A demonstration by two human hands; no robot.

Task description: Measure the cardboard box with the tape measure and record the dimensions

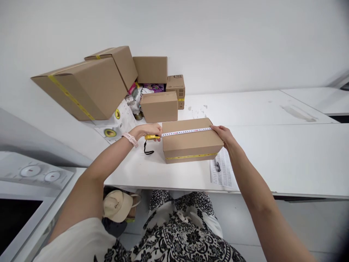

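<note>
A closed brown cardboard box (191, 145) lies on the white table, with yellow tape along its front side. Across its top runs the white blade of a tape measure (152, 137), whose yellow case sits at the box's left edge with a black wrist strap hanging onto the table. My left hand (152, 130) is closed around that yellow case. At the box's right end, my right hand (222, 134) pinches the tip of the blade against the top edge, its other fingers along the box's side.
Large taped boxes (100, 87) are stacked at the back left, beside smaller boxes (159, 107) and bagged items. A printed sheet (225, 171) with a dark pen (218, 166) lies right of the measured box. Below the table is a beige cap (117, 205); a white appliance (32, 174) stands left.
</note>
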